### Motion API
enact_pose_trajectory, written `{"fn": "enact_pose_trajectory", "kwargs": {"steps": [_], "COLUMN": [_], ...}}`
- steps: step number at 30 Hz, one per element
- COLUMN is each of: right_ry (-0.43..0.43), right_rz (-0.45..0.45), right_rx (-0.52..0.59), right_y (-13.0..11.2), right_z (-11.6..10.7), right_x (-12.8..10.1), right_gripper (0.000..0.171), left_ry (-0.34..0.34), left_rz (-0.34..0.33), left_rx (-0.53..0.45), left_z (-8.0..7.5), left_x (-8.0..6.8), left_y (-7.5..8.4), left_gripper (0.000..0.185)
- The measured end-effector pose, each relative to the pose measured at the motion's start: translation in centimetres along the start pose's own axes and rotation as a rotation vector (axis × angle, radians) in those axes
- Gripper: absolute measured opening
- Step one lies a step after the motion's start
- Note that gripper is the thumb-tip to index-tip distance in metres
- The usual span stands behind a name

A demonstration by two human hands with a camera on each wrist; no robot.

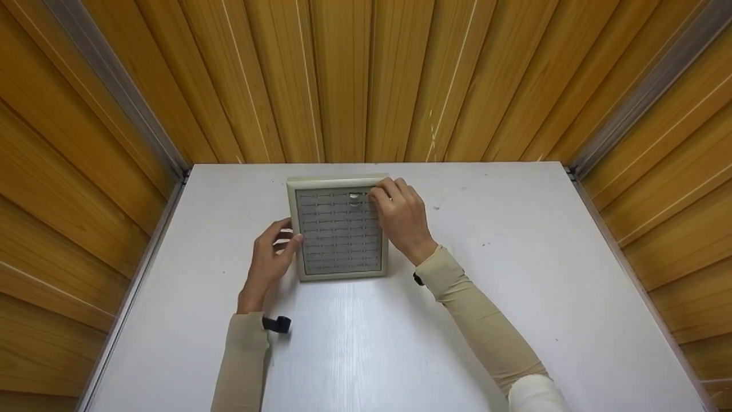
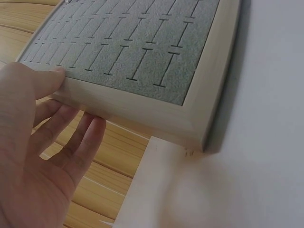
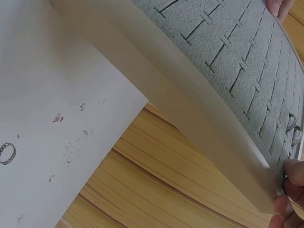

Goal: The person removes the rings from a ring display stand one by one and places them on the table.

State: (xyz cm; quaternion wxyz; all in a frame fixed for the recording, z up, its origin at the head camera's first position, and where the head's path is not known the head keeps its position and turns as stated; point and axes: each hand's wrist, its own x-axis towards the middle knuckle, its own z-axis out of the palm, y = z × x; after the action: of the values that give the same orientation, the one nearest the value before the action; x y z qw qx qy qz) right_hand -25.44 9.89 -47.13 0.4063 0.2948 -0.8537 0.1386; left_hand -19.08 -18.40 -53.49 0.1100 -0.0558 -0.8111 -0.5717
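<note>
A ring display tray point(image 1: 341, 229) with a pale frame and grey slotted padding stands tilted up from the white table. My left hand point(image 1: 271, 254) holds its left side, thumb on the frame's front and fingers behind, as the left wrist view point(image 2: 33, 137) of the hand shows. At the upper right corner, my right hand point(image 1: 403, 214) has its fingers curled in a pinch. A small dark curve, seemingly a ring point(image 3: 285, 179), shows between those fingertips, mostly hidden. Beside them, two rings point(image 3: 291, 122) sit in slots near the top.
Another ring point(image 3: 7, 153) lies on the white table point(image 1: 503, 274), right of the tray. Small marks point(image 1: 486, 245) dot the tabletop there. Wood-patterned panels point(image 1: 343, 80) rise behind the table and along both sides.
</note>
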Motion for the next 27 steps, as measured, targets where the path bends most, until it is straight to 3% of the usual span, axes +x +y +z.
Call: {"fn": "enact_pose_trajectory", "kwargs": {"steps": [9, 17, 27], "right_ry": [-0.039, -0.037, -0.050], "right_rz": [0.006, -0.012, -0.010], "right_rx": [-0.017, 0.034, 0.105], "right_y": [0.0, 0.1, 0.4], "right_z": [-0.1, -0.2, -0.4], "right_x": [-0.1, -0.1, -0.2], "right_gripper": [0.022, 0.015, 0.013], "left_ry": [0.006, -0.004, -0.008], "left_rz": [0.011, 0.050, 0.047], "left_rx": [0.001, -0.010, 0.018], "left_z": [0.3, 0.1, 0.0], "left_x": [0.8, 0.8, 0.8], "left_y": [-3.0, -3.2, -3.3], "left_gripper": [0.041, 0.039, 0.042]}}
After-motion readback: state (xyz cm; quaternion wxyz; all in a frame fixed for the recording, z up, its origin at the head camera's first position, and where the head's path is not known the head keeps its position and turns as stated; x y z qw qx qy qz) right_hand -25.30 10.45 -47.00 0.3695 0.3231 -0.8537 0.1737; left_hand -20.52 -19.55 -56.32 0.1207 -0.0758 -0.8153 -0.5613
